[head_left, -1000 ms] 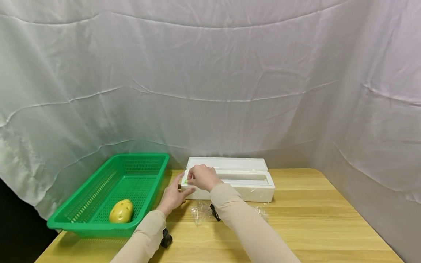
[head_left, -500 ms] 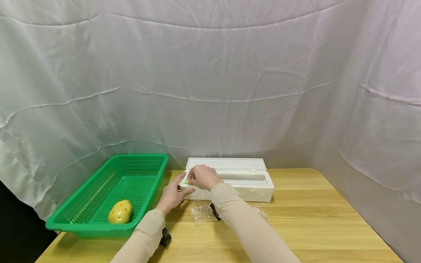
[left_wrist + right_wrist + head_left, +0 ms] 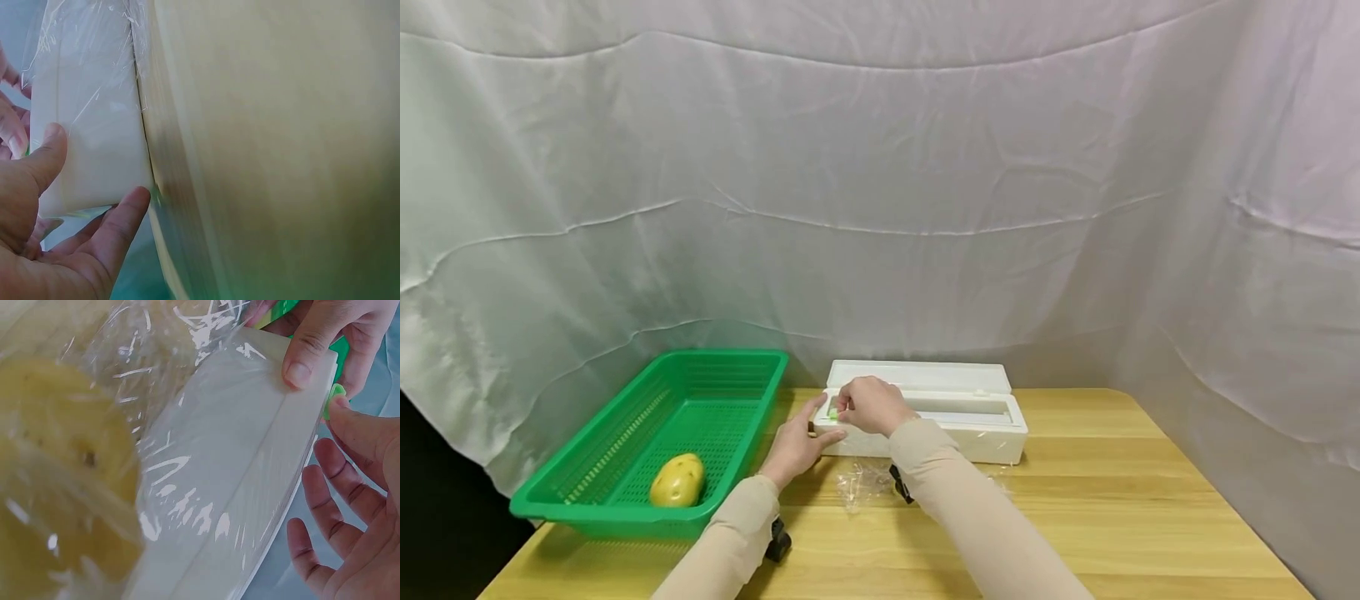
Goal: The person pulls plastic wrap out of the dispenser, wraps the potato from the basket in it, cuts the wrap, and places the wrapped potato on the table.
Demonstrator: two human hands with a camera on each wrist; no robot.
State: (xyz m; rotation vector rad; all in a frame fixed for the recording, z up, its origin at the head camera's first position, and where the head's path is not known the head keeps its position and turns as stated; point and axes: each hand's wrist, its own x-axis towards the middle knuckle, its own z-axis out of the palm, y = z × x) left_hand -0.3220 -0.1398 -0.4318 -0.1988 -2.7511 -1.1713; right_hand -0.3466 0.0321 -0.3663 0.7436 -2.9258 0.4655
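A long white cling film dispenser [image 3: 988,447] stands at the back of the table, its lid [image 3: 920,375] tipped back. My left hand [image 3: 793,447] grips its left end; in the left wrist view the thumb lies on one face of the dispenser [image 3: 97,119] and a finger on the end corner. At that same end my right hand [image 3: 872,406] pinches a small light-green slide cutter [image 3: 336,394] between thumb and finger. Crinkled clear film [image 3: 169,350] drapes from the dispenser's front over a potato [image 3: 69,475]; the right forearm hides this potato in the head view.
To the left stands a green perforated basket [image 3: 610,518] holding another potato [image 3: 677,481]. The wooden tabletop [image 3: 1120,500] extends to the right. Grey cloth [image 3: 925,183] hangs behind and at the sides.
My right hand and the green slide cutter have shifted slightly right along the dispenser. The left hand keeps its grip on the left end.
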